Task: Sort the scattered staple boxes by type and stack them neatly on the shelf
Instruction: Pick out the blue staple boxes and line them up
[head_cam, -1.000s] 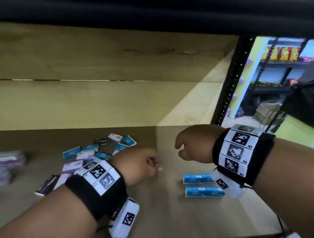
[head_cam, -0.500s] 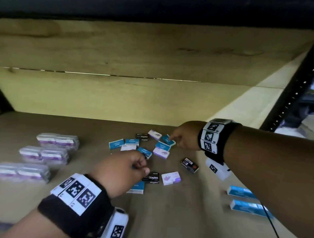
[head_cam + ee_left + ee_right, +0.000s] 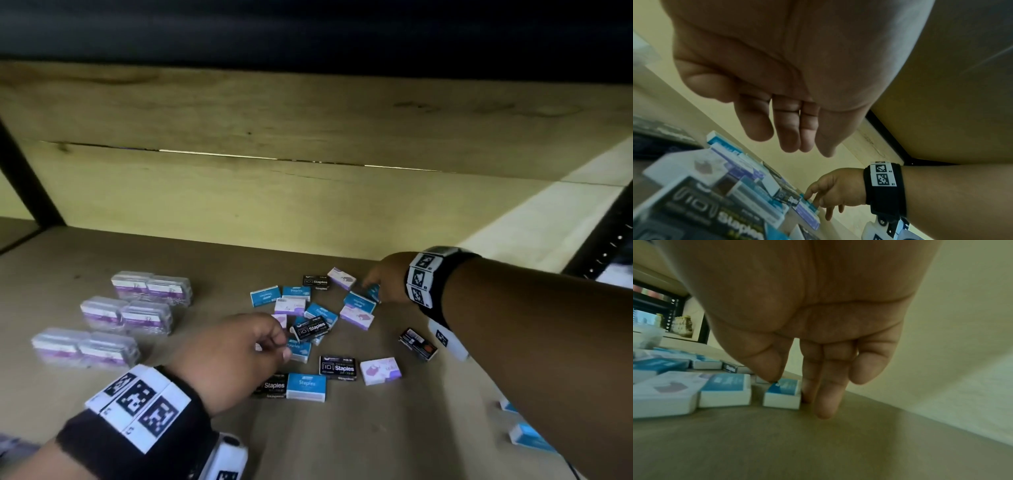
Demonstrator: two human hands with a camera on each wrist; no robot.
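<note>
— Right wrist view first: what is your right hand [image 3: 797, 318] doing?

— Your thumb sits on the top edge of a blue staple box [image 3: 782, 393] and your fingers [image 3: 824, 386] come down against its far side, so you pinch it where it lies on the shelf board [image 3: 838, 443]. From the head camera, that same blue staple box [image 3: 372, 292] is at the far right edge of the scatter, under your right hand [image 3: 388, 279].

— And your left hand [image 3: 233, 356]?

— It hovers over the near side of the pile, fingers loosely curled and holding nothing. The left wrist view shows the left hand [image 3: 777, 81] with fingers hanging relaxed above the boxes. A black staple box [image 3: 311, 330] lies propped on others just past your fingertips, apart from them.

— Where are the remaining boxes?

— Blue, black and white-and-purple boxes lie mixed in the middle of the shelf. Another black staple box [image 3: 338, 367] lies flat near the front, beside a white-and-purple box [image 3: 380, 370]. To your left, wrapped purple packs [image 3: 125, 317] stand in three rows. At the lower right, more blue boxes [image 3: 527, 437] sit near the shelf edge, partly hidden by your arm.
</note>
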